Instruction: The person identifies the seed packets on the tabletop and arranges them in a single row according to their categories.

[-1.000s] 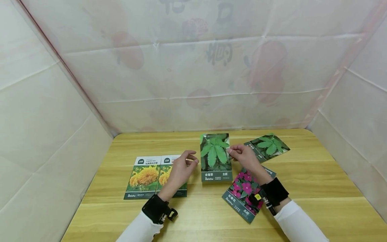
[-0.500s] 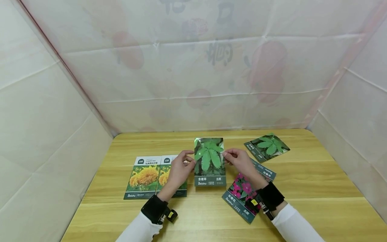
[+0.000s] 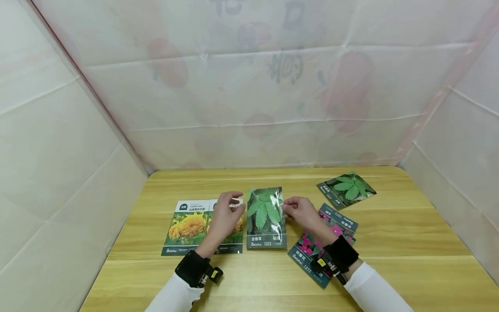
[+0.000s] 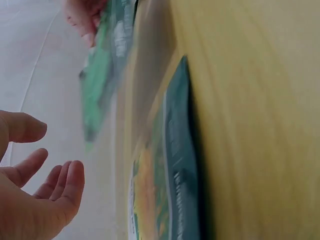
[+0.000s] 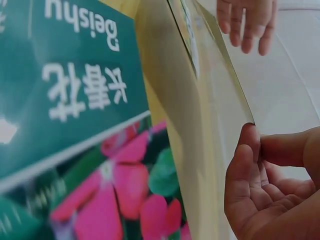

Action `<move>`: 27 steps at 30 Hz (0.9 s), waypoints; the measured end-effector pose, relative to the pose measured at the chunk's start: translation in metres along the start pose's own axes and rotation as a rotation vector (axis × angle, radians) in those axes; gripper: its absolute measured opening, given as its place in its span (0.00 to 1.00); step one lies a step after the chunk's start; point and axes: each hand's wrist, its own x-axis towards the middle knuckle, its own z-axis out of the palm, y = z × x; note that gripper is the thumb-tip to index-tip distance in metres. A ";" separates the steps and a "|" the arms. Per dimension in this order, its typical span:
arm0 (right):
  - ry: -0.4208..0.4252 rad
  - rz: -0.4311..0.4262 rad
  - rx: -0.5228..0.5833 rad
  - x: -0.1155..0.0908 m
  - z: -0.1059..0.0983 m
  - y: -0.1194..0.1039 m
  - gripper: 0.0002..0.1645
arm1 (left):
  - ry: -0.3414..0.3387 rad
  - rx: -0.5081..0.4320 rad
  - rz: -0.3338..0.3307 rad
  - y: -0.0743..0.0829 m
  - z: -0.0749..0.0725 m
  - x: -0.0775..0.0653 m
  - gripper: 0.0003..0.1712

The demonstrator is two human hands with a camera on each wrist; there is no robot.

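Observation:
A seed packet with green leaves (image 3: 265, 219) is held just over the table's middle, its lower edge towards me. My right hand (image 3: 306, 214) pinches its right edge between thumb and forefinger, as the right wrist view (image 5: 272, 175) also shows. To the packet's left is my left hand (image 3: 224, 216), with relaxed fingers and a gap to the packet in the left wrist view. Beneath that hand lie two yellow-flower seed packets side by side, the left one (image 3: 187, 227) in full sight and the right one (image 3: 234, 238) partly hidden by the hand and wrist.
Two pink-flower seed packets, a lower one (image 3: 306, 262) and an upper one (image 3: 337, 216), overlap under my right forearm. Another green-leaf packet (image 3: 347, 190) lies tilted at the back right. Pale cloth walls (image 3: 249, 99) enclose the wooden table (image 3: 409, 242).
The right hand has brought the green-leaf packet left and towards me, lower over the table. My left hand, near its left edge half a second ago, is now a little further left.

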 end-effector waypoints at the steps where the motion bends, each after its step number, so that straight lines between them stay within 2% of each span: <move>1: -0.005 0.008 0.000 0.001 0.001 0.001 0.14 | 0.009 0.016 -0.001 -0.009 0.002 0.002 0.22; 4: -0.021 0.033 0.011 0.003 0.004 0.003 0.13 | 0.021 -0.019 0.001 -0.019 0.000 0.004 0.21; 6: -0.028 0.035 0.009 0.004 0.006 0.005 0.13 | 0.022 -0.015 0.014 -0.020 -0.002 0.003 0.20; 8: -0.033 0.033 0.000 0.005 0.008 0.007 0.13 | 0.022 0.030 0.061 -0.017 -0.006 0.001 0.19; 10: -0.036 0.027 -0.012 0.006 0.009 0.009 0.13 | 0.005 0.075 0.091 -0.004 -0.012 -0.001 0.18; 12: -0.033 0.031 -0.027 0.006 0.010 0.009 0.12 | -0.049 0.123 0.116 0.020 -0.021 -0.004 0.17; 15: -0.033 0.037 -0.064 0.003 0.010 0.009 0.12 | -0.186 0.194 0.131 0.057 -0.031 -0.007 0.17; 17: -0.032 0.030 -0.096 0.001 0.010 0.009 0.12 | -0.281 0.246 0.160 0.073 -0.033 -0.007 0.18; 23: 0.028 -0.058 -0.304 -0.006 0.008 0.007 0.10 | -0.483 0.427 0.340 0.074 -0.025 -0.009 0.22; 27: 0.105 -0.167 -0.497 -0.013 0.004 0.004 0.09 | -0.562 0.514 0.359 0.072 -0.021 -0.011 0.29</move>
